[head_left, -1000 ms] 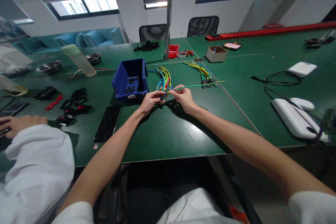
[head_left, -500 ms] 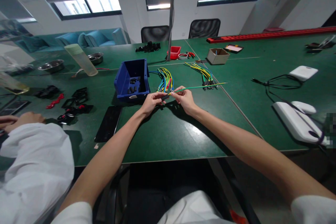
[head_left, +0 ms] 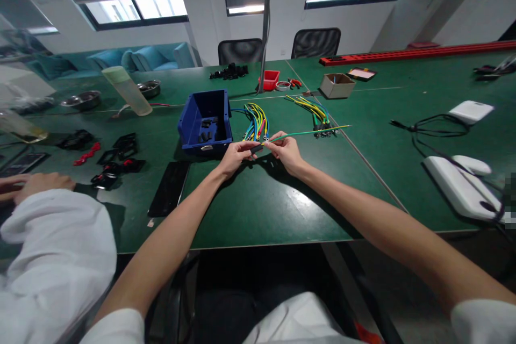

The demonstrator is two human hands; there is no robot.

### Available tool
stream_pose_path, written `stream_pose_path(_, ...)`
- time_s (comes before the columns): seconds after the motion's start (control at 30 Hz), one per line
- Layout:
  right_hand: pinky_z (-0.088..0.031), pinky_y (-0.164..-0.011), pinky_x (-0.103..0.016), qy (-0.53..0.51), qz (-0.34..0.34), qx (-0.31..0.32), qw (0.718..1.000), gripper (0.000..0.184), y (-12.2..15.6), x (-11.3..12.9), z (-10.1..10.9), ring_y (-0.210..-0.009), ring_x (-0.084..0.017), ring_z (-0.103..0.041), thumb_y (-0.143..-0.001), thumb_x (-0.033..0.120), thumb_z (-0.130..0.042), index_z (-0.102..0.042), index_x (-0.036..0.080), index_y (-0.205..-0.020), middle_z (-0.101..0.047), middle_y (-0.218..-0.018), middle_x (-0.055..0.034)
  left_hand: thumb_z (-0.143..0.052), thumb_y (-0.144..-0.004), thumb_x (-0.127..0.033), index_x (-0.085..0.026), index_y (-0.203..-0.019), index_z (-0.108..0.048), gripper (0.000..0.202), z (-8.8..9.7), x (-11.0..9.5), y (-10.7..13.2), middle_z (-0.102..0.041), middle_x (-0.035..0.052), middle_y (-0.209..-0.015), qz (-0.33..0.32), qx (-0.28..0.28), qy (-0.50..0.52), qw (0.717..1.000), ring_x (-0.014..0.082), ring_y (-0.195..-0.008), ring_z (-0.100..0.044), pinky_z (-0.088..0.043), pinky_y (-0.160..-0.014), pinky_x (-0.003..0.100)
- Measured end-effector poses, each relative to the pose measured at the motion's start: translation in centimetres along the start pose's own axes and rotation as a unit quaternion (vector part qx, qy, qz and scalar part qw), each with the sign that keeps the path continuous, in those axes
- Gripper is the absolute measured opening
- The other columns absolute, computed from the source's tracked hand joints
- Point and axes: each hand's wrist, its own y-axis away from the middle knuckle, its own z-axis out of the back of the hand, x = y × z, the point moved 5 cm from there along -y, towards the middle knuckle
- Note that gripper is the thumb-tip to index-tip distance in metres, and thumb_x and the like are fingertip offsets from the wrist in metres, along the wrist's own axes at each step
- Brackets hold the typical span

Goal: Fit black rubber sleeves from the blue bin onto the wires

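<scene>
Green bench [head_left: 258, 215] fills the near foreground, with a black phone [head_left: 169, 188] lying to the left. Farther in, the left hand [head_left: 246, 151] pinches a small black sleeve [head_left: 256, 148]; the right hand [head_left: 278, 144] pinches a green wire [head_left: 310, 132] near its left end, fingers drawn together. Sleeve and wire lie roughly in line between the hands, the wire's long axis running right and slightly far, its left end at the sleeve's right end; whether it sits inside is too small to tell. Neither hand is clearly nearer that meeting point. Beyond stand a blue bin [head_left: 185, 134] and two wire bundles [head_left: 258, 118], then a cardboard box [head_left: 337, 88].
</scene>
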Motion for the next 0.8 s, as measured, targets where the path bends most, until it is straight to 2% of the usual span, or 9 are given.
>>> stream_pose_path(0.3, -0.023, -0.040, -0.021, -0.016, 0.006, 0.008, 1.000, 0.040, -0.06, -0.14, -0.08, -0.041, -0.007, -0.035, -0.060, 0.045, -0.078, -0.049, 0.021, -0.071, -0.045, -0.047, 0.0072, -0.060, -0.064, -0.015, -0.015, -0.097, -0.071, 0.035, -0.01, 0.05, 0.06, -0.069, 0.0055, -0.089, 0.004, -0.003, 0.004, 1.000, 0.0104, -0.065, -0.061, -0.045, -0.063, 0.023)
stream_pose_path(0.6, -0.025, -0.041, -0.022, -0.002, 0.013, 0.011, 1.000, 0.037, -0.03, -0.28, 0.18, -0.042, -0.007, -0.036, -0.062, 0.045, -0.076, -0.050, 0.021, -0.070, -0.045, -0.047, 0.0070, -0.062, -0.065, -0.019, -0.015, -0.097, -0.071, 0.033, -0.08, -0.05, 0.18, -0.070, 0.0069, -0.091, -0.001, -0.006, -0.003, 1.000, 0.0113, -0.065, -0.061, -0.045, -0.063, 0.024)
stream_pose_path(0.8, -0.025, -0.040, -0.022, -0.006, 0.008, 0.014, 1.000, 0.035, -0.11, -0.53, 0.23, -0.042, -0.008, -0.037, -0.061, 0.043, -0.077, -0.051, 0.021, -0.070, -0.045, -0.047, 0.0068, -0.059, -0.064, -0.015, -0.014, -0.095, -0.071, 0.034, -0.09, -0.08, 0.17, -0.070, 0.0066, -0.091, -0.003, -0.009, 0.000, 1.000, 0.0111, -0.066, -0.061, -0.045, -0.063, 0.023)
